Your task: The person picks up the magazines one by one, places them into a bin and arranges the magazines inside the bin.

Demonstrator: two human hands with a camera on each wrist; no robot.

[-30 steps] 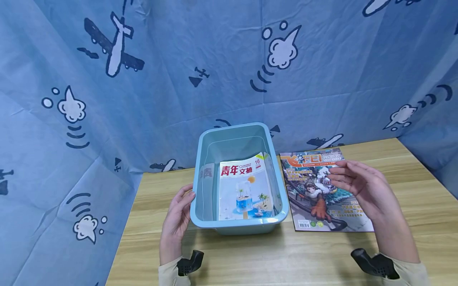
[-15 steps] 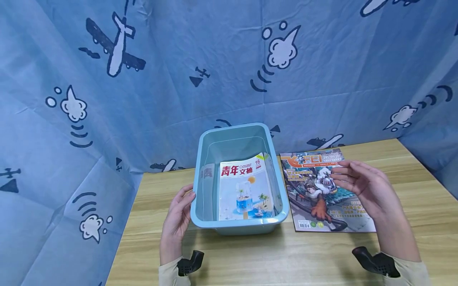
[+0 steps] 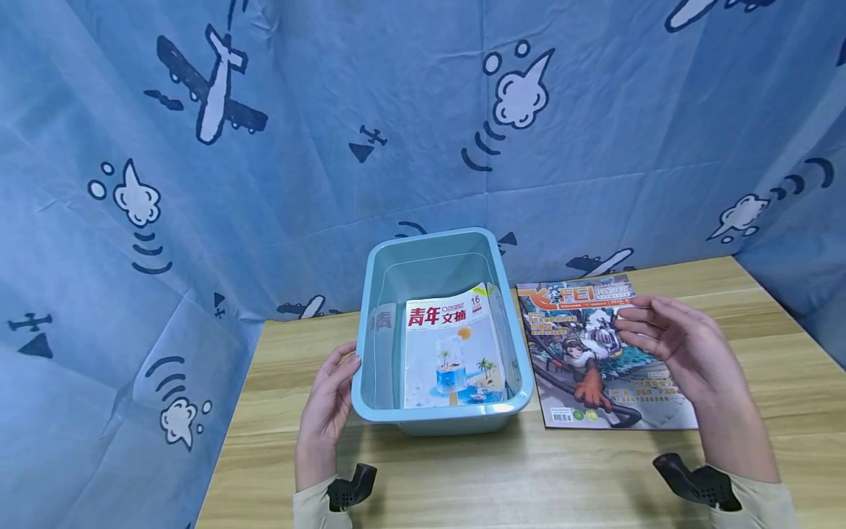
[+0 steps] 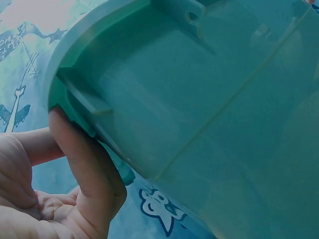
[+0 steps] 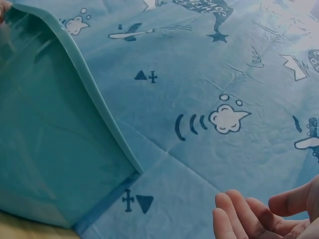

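Observation:
In the head view, a light blue plastic bin stands mid-table with a magazine lying face up inside. My left hand holds the bin's rim near its front left corner. Fingers of the left hand bend against the rim's underside in the left wrist view. To the right of the bin lies a larger colourful magazine, flat on the wood. Over its right side is my right hand, fingers loosely bent and holding nothing. The right wrist view shows this hand apart from the bin.
A wooden table bears everything. Blue cloth printed with planes and clouds hangs along the back and both sides. The bin's far end stands close to the back cloth. Black wrist devices are strapped at both cuffs.
My right hand has drifted slightly to the right over the larger magazine. The left hand, the bin and both magazines stay where they were.

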